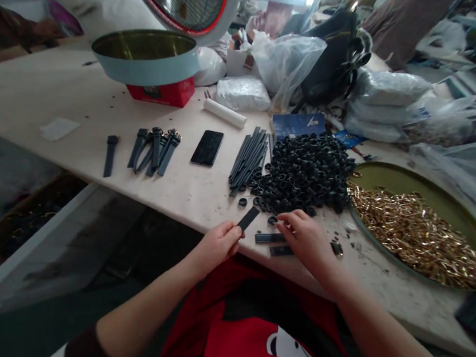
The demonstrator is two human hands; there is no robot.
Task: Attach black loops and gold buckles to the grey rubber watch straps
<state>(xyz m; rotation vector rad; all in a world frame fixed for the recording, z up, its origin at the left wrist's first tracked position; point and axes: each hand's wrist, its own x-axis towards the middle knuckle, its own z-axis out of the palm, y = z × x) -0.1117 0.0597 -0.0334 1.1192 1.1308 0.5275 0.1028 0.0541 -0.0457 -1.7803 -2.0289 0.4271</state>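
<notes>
My left hand (221,242) is closed on a short dark strap (248,219), whose free end points up and to the right over the table edge. My right hand (306,236) pinches a small black strap loop (272,220) between thumb and fingertips, a little right of that strap. Beneath the right hand lie two flat dark straps (268,237), partly covered by it. Just beyond both hands rises a heap of black strap loops (304,169). A bundle of long dark strips (249,159) lies against the heap's left side.
A round tray (441,192) of gold buckles (420,234) stands at the right. Further left lie a phone (207,148), several buckled straps (157,150) and a single one (110,156). Behind are a white roll (225,113), a round tin (147,69) on a red box (171,93), and plastic bags (285,56).
</notes>
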